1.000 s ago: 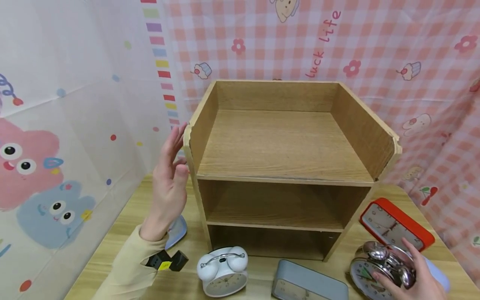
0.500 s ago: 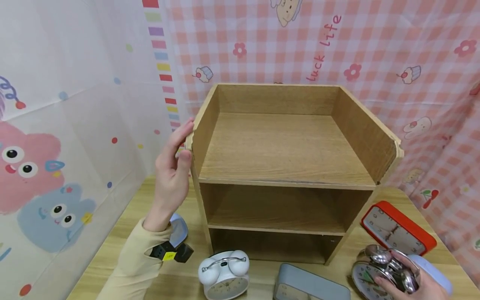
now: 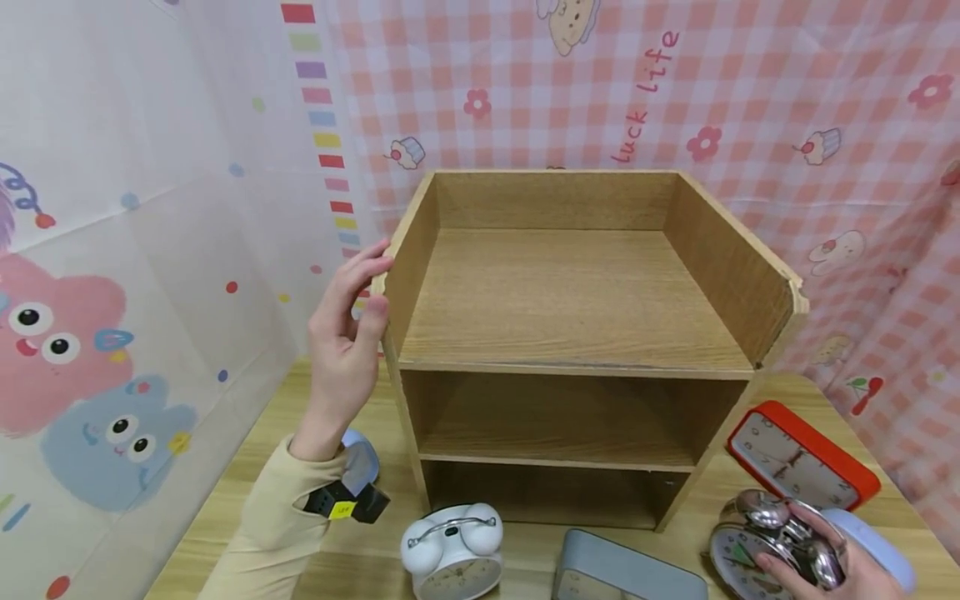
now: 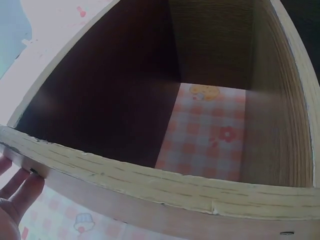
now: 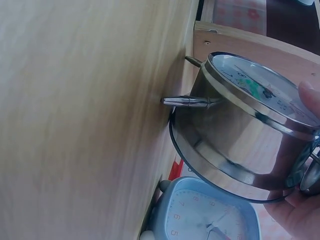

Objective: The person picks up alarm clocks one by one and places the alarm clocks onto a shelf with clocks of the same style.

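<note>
My left hand point(image 3: 341, 350) is at the upper left side of the wooden shelf unit point(image 3: 577, 292), its fingertips touching the top edge. From the left wrist, its fingers point(image 4: 27, 192) lie against the board's outer face. At the lower right, my right hand point(image 3: 851, 575) holds a silver twin-bell alarm clock point(image 3: 753, 562) by its top, thumb at the front and fingers behind the bells. The right wrist view shows the clock's metal case point(image 5: 230, 135) tilted, its feet close to the tabletop; whether they touch I cannot tell.
A red clock point(image 3: 810, 458) and a light blue clock point(image 3: 873, 542) lie right of the shelf. In front stand a white twin-bell clock point(image 3: 453, 550) and a grey-blue clock point(image 3: 630, 571). Another pale blue object point(image 3: 360, 462) is partly hidden behind my left wrist. Patterned cloth hangs behind.
My left hand has come in to touch the shelf's left edge. My right hand's fingers have closed around the top of the silver alarm clock. The view has shifted slightly.
</note>
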A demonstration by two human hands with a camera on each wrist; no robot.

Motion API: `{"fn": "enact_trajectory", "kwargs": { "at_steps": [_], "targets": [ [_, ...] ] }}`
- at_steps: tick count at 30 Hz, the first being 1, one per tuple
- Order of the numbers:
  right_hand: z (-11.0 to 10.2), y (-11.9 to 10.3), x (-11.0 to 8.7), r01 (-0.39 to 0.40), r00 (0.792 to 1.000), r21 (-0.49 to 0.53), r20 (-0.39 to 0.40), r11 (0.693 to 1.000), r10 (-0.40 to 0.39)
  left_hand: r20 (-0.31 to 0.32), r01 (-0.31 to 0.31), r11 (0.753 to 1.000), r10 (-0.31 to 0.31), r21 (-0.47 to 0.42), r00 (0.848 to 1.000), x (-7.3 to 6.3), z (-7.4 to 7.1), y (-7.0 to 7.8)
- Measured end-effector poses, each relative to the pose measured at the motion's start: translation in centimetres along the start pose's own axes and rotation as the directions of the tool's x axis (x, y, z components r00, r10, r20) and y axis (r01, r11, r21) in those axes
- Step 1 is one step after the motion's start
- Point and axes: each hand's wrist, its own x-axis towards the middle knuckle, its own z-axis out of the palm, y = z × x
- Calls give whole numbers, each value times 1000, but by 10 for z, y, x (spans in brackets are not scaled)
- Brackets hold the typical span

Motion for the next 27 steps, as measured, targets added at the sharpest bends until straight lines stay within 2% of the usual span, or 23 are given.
{"fn": "enact_trajectory", "kwargs": {
  "at_steps": [7,12,15,20,23,25,27],
  "targets": [
    [2,0,-3,-5,996,-24,-93,1000,3,6,11,1000,-11,-27,1000,1,0,1],
    [-5,3,-4,-18,999,-27,-28,999,17,32,22,998,-21,-54,999,1,3,2],
    [-7,4,-4,-2,1000,-53,-19,999,1,29,24,998,-22,-54,999,1,4,2],
    [-5,-1,-7,30,993,-118,-110,993,-43,11,23,999,-23,-42,1000,0,3,1],
    [0,-4,-10,76,976,-171,-188,982,-108,12,20,999,-20,-40,1000,1,2,1],
    [2,-5,-13,100,967,-208,-210,973,-144,13,19,999,-19,-41,1000,1,1,1],
    [2,-7,-15,91,967,-219,-214,971,-139,16,21,999,-20,-41,1000,0,1,1]
  ]
}}
